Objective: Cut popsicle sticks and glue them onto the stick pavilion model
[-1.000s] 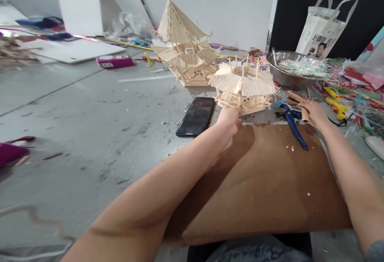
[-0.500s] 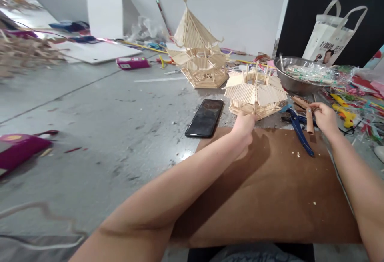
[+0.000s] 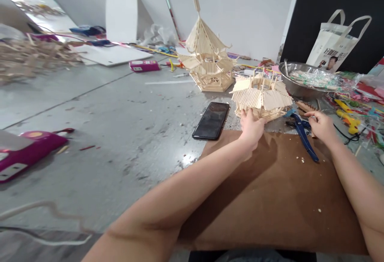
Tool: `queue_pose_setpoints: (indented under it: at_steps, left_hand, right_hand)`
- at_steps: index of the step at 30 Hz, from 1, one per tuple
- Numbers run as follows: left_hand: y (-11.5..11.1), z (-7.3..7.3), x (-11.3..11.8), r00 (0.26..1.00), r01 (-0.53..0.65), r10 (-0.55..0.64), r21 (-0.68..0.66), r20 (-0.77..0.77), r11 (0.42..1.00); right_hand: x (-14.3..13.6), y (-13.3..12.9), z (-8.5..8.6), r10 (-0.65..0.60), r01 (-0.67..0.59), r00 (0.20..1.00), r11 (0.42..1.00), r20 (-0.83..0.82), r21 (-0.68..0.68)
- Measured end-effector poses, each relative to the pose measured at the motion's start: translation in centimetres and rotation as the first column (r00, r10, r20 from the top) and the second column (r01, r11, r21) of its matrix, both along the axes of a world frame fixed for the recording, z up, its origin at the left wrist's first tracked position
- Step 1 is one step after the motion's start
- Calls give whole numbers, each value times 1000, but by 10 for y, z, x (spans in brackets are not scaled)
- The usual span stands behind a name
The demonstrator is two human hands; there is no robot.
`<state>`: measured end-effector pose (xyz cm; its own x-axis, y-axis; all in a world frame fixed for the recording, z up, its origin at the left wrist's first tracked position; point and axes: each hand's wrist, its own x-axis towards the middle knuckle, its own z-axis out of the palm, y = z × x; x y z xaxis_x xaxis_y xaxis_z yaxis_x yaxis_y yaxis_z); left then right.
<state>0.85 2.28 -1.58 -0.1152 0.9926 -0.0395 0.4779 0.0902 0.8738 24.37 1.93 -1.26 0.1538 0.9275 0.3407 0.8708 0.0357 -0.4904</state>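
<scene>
A small pavilion model [image 3: 262, 98] of pale wooden sticks stands at the far edge of the brown board [image 3: 270, 198]. My left hand [image 3: 251, 128] grips its near lower edge, fingers at the base and the thumb side toward the right. At the right, my right hand [image 3: 322, 128] is closed, fingertips drawn together beside some brown strips [image 3: 304, 107]; what lies in the fingers is hidden. Blue-handled pliers [image 3: 304, 136] lie just left of that hand. A taller pagoda model [image 3: 208, 54] of the same sticks stands behind, to the left.
A black phone [image 3: 211, 121] lies left of the board. A metal bowl [image 3: 303, 91] with wrapped sticks and a yellow glue gun [image 3: 348, 121] are at the right, amid scraps. A purple power strip [image 3: 39, 150] and cables lie at the left. A white bag [image 3: 333, 48] stands behind.
The view has shifted, so everything sits further right and lower. My left fingers have spread along the model's base. My right hand has come lower over the brown roll, hiding most of it.
</scene>
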Motion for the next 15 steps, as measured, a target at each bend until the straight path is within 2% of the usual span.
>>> queue_pose_setpoints:
  at_steps: [3, 8, 15]
  left_hand:
    - [6, 1, -2, 998, -57, 57, -51, 4, 997]
    - [8, 2, -3, 998, -42, 39, -55, -50, 998]
    - [8, 2, -3, 996, 24, -35, -131, -84, 991]
  right_hand:
    - [2, 3, -4, 52, -55, 997, 997, 64, 48]
    - [6, 8, -9, 65, -76, 988, 994, 140, 74]
    - [6, 2, -6, 59, -60, 996, 998, 68, 13]
